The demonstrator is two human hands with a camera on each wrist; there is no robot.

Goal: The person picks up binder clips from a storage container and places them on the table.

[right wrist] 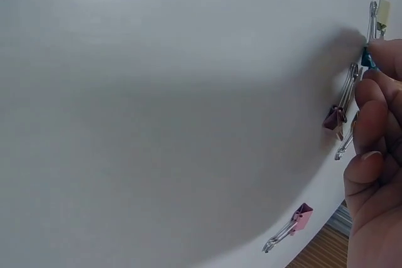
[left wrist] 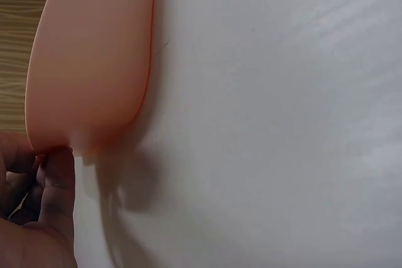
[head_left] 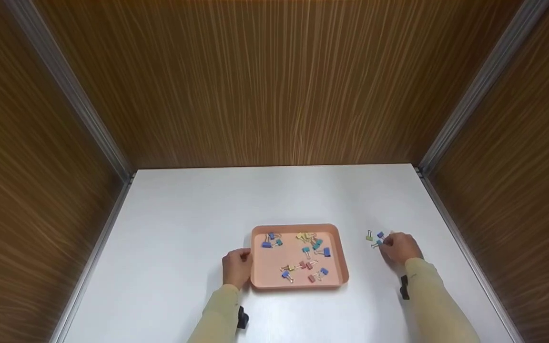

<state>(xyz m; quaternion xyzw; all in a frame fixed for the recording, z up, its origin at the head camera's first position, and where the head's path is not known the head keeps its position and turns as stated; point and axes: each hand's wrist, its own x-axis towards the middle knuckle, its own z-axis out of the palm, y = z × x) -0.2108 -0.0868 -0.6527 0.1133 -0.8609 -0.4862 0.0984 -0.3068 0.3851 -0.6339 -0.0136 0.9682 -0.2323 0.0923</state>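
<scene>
My left hand point(head_left: 237, 267) pinches the left rim of a pink tray point(head_left: 298, 287); in the left wrist view, the thumb and fingers point(left wrist: 59, 186) meet at the tray's corner point(left wrist: 94, 61). Binder clips in blue, teal, yellow and pink lie scattered inside the tray. Off to the tray's right, my right hand point(head_left: 402, 247) reaches down to a small group of clips on the table. Between its thumb and forefinger is a teal binder clip point(right wrist: 368, 59). Close by lie a yellow clip point(right wrist: 383, 12), a dark reddish clip point(right wrist: 334, 118) and a pink clip point(right wrist: 302, 216).
The white table point(head_left: 184, 205) is bounded by wood-grain panels point(head_left: 274, 85) at the back and both sides. Metal rails point(head_left: 470, 257) run along the side edges. Near the right hand lie a yellow-green clip point(head_left: 369, 237) and a blue clip point(head_left: 381, 235).
</scene>
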